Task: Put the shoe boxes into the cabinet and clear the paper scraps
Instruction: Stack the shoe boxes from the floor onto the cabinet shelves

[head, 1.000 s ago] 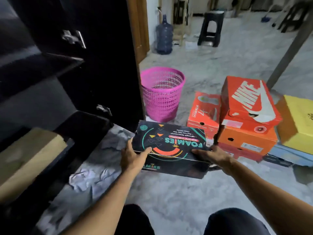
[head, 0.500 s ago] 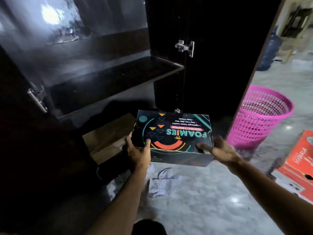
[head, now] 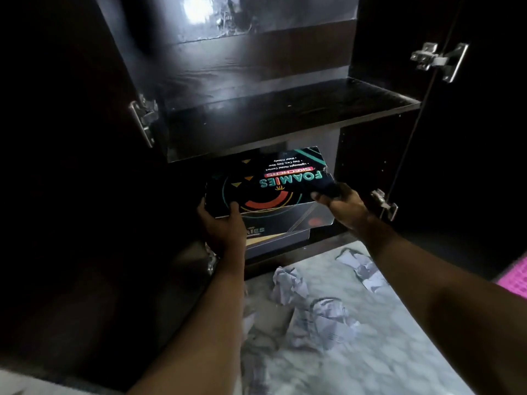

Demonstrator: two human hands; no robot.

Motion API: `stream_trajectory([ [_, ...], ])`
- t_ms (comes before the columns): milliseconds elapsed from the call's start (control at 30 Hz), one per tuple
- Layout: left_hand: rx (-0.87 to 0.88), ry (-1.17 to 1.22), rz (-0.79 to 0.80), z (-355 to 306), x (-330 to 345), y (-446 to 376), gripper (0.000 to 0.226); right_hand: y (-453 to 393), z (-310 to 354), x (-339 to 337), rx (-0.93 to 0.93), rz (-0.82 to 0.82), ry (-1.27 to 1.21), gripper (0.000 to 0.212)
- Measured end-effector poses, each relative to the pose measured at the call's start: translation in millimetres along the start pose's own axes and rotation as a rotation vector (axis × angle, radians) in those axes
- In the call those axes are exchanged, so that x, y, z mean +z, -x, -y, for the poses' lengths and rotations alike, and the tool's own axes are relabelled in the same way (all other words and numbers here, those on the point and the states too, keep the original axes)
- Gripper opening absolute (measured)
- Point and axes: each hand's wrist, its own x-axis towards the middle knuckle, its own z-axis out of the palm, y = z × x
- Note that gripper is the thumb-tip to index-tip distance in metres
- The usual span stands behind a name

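Note:
A black Foamies shoe box (head: pixel 273 183) with teal and red print is partly inside the bottom compartment of the dark cabinet (head: pixel 285 109), tilted, its far end under the shelf. My left hand (head: pixel 222 223) grips its near left corner. My right hand (head: pixel 339 203) grips its right end. The box seems to rest on another box whose light edge (head: pixel 276 243) shows below it. Crumpled white paper scraps (head: pixel 291 283) (head: pixel 328 320) (head: pixel 362 269) lie on the marble floor in front of the cabinet.
Both cabinet doors stand open, with metal hinges on the left (head: pixel 144 118) and right (head: pixel 439 59). The upper shelf (head: pixel 285 115) is bare. A pink basket (head: pixel 516 277) shows at the right edge.
I have turned toward the cabinet and carried the box from in front of it into the bottom compartment. The stacked orange and yellow boxes have left the view.

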Motion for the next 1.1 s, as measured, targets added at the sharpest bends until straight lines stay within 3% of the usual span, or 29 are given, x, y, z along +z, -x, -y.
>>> stream_trajectory([
  [133, 0.094, -0.143, -0.062, 6, -6, -5, 0.07, -16, -7, 21, -0.007, 0.012, -0.049, 0.051],
  [233, 0.504, -0.34, -0.131, 4, -3, 11, 0.054, -27, -14, 31, 0.007, -0.036, -0.085, 0.063],
  [333, 0.655, -0.48, 0.038, 4, 10, 18, 0.052, -36, -15, 40, 0.031, -0.067, -0.065, 0.079],
  [400, 0.648, -0.623, 0.17, 6, 18, 16, 0.055, -41, -12, 43, 0.045, -0.08, 0.001, 0.098],
  [467, 0.624, -0.701, 0.204, 4, 23, 11, 0.054, -50, -12, 48, 0.058, -0.103, 0.07, 0.111],
  [600, 0.502, -0.703, 0.172, -8, 26, -3, 0.043, -59, 5, 59, 0.054, -0.086, 0.176, 0.081],
  [900, 0.414, -0.741, 0.224, -13, 30, -34, 0.043, -77, 18, 77, 0.107, -0.028, 0.09, 0.084],
  [1100, 0.35, -0.738, 0.266, -25, 31, -38, 0.048, -64, 5, 64, 0.028, 0.0, 0.103, 0.065],
])
